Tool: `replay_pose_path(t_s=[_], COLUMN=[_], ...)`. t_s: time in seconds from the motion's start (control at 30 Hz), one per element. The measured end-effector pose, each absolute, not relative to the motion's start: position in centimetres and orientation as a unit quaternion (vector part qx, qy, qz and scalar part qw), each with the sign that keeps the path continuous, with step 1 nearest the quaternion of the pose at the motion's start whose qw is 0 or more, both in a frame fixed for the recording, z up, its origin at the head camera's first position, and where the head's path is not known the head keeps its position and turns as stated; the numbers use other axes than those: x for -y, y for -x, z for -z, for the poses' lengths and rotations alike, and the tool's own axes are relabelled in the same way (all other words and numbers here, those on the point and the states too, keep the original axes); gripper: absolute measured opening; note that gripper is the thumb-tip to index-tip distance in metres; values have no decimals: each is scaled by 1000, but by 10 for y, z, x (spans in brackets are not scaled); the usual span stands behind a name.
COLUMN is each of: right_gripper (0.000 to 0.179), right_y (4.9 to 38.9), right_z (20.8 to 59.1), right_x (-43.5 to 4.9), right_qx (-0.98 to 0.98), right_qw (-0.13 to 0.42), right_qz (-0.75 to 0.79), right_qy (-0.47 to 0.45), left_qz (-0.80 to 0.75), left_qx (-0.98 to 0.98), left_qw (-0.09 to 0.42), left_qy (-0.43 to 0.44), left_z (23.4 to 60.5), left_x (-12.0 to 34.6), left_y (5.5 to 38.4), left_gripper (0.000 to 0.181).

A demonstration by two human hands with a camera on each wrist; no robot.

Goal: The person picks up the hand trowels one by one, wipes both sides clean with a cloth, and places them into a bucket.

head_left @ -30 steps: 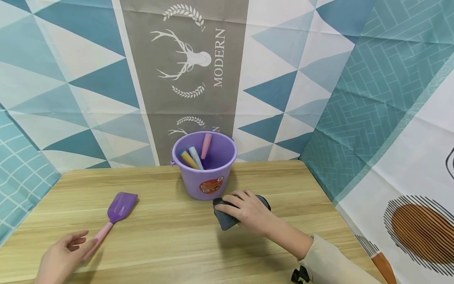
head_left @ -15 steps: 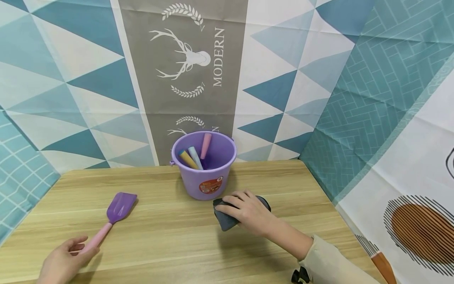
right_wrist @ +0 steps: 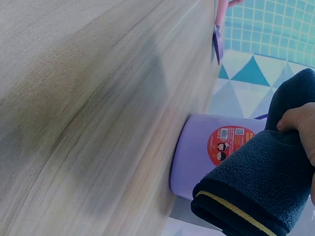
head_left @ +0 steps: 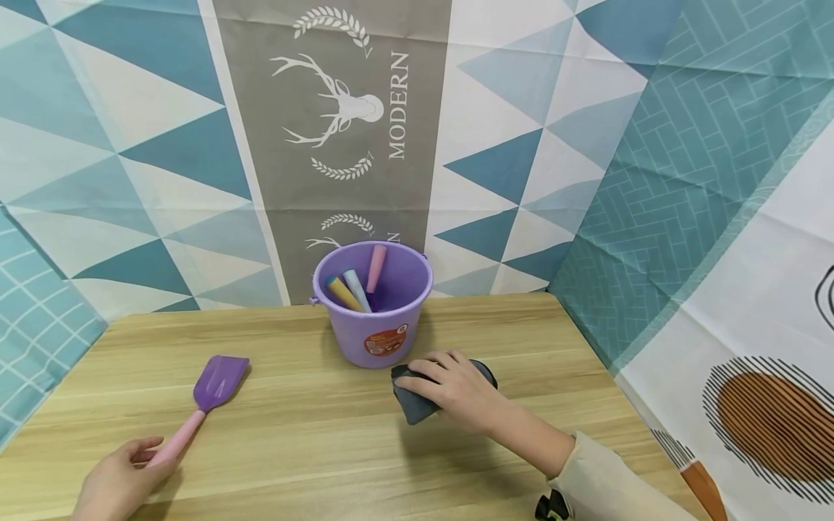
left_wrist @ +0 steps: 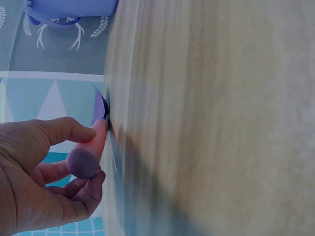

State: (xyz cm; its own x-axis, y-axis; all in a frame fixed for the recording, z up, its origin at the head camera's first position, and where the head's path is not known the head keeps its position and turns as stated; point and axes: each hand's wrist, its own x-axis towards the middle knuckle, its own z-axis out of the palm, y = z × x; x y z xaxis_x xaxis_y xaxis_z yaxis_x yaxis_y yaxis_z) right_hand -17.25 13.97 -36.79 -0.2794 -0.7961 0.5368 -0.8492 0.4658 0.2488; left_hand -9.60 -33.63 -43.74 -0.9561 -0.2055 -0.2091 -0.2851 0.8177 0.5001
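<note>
At the table's left, my left hand (head_left: 127, 474) grips the pink handle of a toy shovel (head_left: 218, 382) with a purple blade. In the left wrist view, thumb and fingers wrap the handle near its round end (left_wrist: 82, 163), the blade low at the wood. My right hand (head_left: 459, 387) holds a folded dark grey-blue towel (head_left: 417, 405) above the table, just in front of the bucket. The right wrist view shows this towel (right_wrist: 256, 177) as fuzzy, with a yellow stripe along its edge, the thumb pressing into its fold.
A purple bucket (head_left: 371, 336) with a red label stands at the back middle. Inside lean a pink handle (head_left: 376, 268), a light blue one (head_left: 356, 289) and a yellow one (head_left: 344, 293). Patterned cloth walls (head_left: 515, 108) rise behind and beside the wooden table (head_left: 313, 434).
My left hand has closed its fingers and thumb round the shovel's handle, shifting slightly down. The right hand and towel have stayed in place.
</note>
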Motion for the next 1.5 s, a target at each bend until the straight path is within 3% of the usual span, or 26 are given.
replay_pose_path(t_s=[0.47, 0.67, 1.0, 1.27, 1.5], right_gripper=[58, 58, 57, 58, 53], right_y=[172, 174, 173, 172, 172], right_z=[368, 370, 369, 368, 366], right_x=[-141, -142, -143, -142, -142], right_qx=[802, 801, 801, 805, 808], right_qw=[300, 303, 303, 297, 300], right_qz=[-40, -40, -40, -42, -47], right_qy=[-514, -514, -515, -513, -506], left_qz=[-261, -267, -283, -275, -287], left_qx=[-956, -955, -950, -954, -952], left_qw=[33, -19, 4, -64, 3], left_qy=[132, 124, 132, 104, 110], left_z=[434, 434, 432, 440, 431], left_x=[332, 327, 324, 325, 324], left_y=[101, 102, 106, 103, 105], left_gripper=[64, 56, 56, 47, 60])
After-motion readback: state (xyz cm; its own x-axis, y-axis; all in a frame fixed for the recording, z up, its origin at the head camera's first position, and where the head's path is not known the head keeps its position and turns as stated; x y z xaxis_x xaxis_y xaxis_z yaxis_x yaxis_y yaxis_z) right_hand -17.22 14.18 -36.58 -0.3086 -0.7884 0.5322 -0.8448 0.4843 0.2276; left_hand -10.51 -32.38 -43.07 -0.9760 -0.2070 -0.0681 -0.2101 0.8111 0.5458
